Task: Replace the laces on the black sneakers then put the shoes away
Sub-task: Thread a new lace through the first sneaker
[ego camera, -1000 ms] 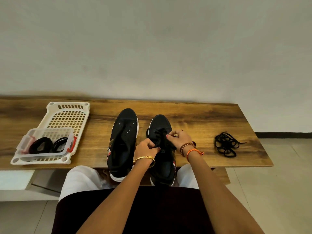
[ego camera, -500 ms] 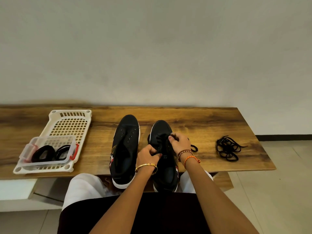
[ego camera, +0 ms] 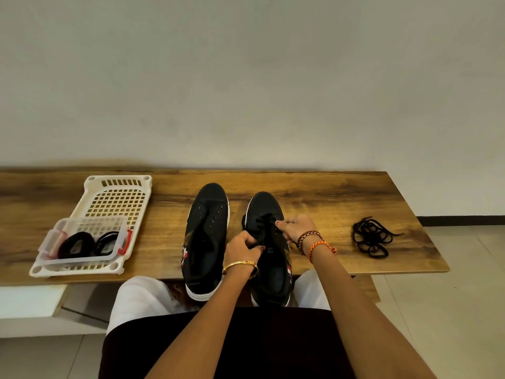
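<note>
Heels (ego camera: 201,292) over bench edge (ego camera: 153,279) (overhanging)

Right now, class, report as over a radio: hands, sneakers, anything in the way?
Left hand and right hand both pinching lace on right sneaker. Left sneaker unlaced, eyelets bare. Loose laces lie aside on table; nothing blocking.

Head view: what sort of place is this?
Probably a home entryway or utility corner: a low wooden bench against a plain wall, a tiled floor, and a white plastic basket for storage.
</note>
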